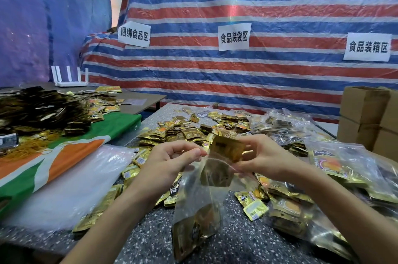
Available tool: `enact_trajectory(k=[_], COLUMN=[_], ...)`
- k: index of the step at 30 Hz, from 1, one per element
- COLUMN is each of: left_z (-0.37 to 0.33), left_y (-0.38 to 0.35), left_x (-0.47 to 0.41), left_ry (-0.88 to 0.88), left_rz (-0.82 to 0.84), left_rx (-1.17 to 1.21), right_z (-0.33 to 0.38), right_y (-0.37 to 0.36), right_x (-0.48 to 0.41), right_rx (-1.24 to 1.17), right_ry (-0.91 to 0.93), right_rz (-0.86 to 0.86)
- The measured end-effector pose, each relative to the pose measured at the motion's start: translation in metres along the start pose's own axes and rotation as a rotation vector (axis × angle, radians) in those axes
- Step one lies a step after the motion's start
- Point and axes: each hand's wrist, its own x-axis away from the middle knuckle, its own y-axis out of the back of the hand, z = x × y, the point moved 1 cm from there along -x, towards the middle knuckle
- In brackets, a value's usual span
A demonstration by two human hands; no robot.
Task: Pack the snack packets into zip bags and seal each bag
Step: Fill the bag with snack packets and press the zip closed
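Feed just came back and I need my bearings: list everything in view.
zip bag: one, clear, held up centre, packets inside
packet: one, gold, at the bag's mouth
loose packets: many, gold, heaped on table
filled bags: several, clear, table's right
empty bags: stack, clear, left of hands
cloth: one, green-orange-white, left
rubber bands: many, yellow, on cloth
dark pile: one, dark gold, far left
router: one, white, back left
boxes: several, brown, far right
signs: three, white, on tarp
tarp: one, red-blue-white stripes, behind
table: one, speckled grey, below hands
left hand: one, pinches zip bag's mouth
right hand: one, holds packet
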Motion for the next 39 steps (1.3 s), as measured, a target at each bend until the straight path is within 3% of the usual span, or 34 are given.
enact_trajectory(k=[7, 10, 15, 23, 26, 29, 32, 39], left_z=[0.003, 0.005, -0.001, 0.002, 0.007, 0.013, 0.022, 0.032], left_y=[0.002, 0.005, 0.015, 0.016, 0.011, 0.01, 0.012, 0.013], left_x=[-0.009, -0.008, -0.007, -0.008, -0.008, -0.009, -0.01, -0.01], left_ry=[0.015, 0.007, -0.109, -0.217, -0.231, -0.191, -0.102, -0.015], left_rz=[-0.114, -0.127, -0.206, -0.174, -0.198, -0.187, -0.16, -0.132], left_rx=[0.054, 0.068, 0.029, -0.295, -0.312, -0.26, -0.239, -0.148], right_z=[0.01, 0.003, 0.002, -0.003, -0.007, -0.01, -0.015, -0.023], right_y=[0.007, 0.003, 0.012, 0.019, 0.021, 0.021, 0.026, 0.031], right_x=[0.013, 0.017, 0.019, 0.024, 0.025, 0.024, 0.026, 0.032], right_rx=[0.112, 0.221, 0.015, -0.046, -0.057, -0.023, -0.089, -0.006], right_ry=[-0.089, -0.057, 0.06, 0.094, 0.069, -0.009, -0.05, -0.149], right_rz=[0.13, 0.023, -0.274, -0.333, -0.367, -0.283, -0.376, -0.386])
